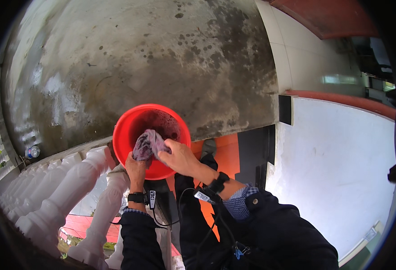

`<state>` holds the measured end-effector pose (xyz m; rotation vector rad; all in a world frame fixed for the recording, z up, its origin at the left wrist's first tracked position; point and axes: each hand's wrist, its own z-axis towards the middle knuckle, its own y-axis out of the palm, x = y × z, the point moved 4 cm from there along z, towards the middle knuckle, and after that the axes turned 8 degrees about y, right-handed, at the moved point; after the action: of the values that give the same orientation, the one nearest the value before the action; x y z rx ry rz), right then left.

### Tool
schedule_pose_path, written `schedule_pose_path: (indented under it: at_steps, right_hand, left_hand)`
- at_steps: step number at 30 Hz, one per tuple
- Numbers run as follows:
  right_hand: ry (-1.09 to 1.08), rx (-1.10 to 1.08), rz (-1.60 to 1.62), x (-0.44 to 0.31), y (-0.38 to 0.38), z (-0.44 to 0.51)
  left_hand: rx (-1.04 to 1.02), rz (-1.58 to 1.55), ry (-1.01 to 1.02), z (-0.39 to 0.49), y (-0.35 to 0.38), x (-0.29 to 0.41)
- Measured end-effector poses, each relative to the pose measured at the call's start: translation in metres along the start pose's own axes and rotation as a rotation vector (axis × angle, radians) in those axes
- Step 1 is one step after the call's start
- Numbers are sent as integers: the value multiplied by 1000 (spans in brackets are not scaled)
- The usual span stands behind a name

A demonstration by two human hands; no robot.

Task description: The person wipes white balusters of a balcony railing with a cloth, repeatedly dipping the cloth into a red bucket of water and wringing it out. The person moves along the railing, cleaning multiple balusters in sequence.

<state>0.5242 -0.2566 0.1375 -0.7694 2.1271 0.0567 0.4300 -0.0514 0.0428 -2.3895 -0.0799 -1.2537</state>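
Note:
A wet, purplish-grey cloth (146,145) is bunched up over a red plastic bucket (117,138). My left hand (136,168) grips its lower left part near the bucket's rim. From the right, my right hand (181,157) holds the cloth's other side between thumb and fingers. Dark water with suds along its edge lies in the bucket below. Part of each hand's fingers is hidden by the cloth.
White balusters (73,182) run along the left side. A clear plastic bottle (32,152) lies at the far left on the stained concrete floor (117,77). To the right is a white wall (333,162). Cables hang from both wrists.

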Motion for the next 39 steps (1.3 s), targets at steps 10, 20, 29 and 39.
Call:
schedule_pose_path:
  at_steps: [10, 20, 29, 39]
  right_hand:
    - [-51, 25, -51, 52, 39, 30]
    - [-193, -225, 92, 25, 51, 37]
    - [114, -236, 648, -1, 66, 31]
    - [330, -538, 1277, -34, 58, -5]
  left_hand:
    - [-41, 156, -21, -40, -9, 74]
    - [18, -247, 103, -113, -68, 173]
    - [20, -674, 147, -129, -81, 227]
    - [76, -145, 415, -112, -65, 225]
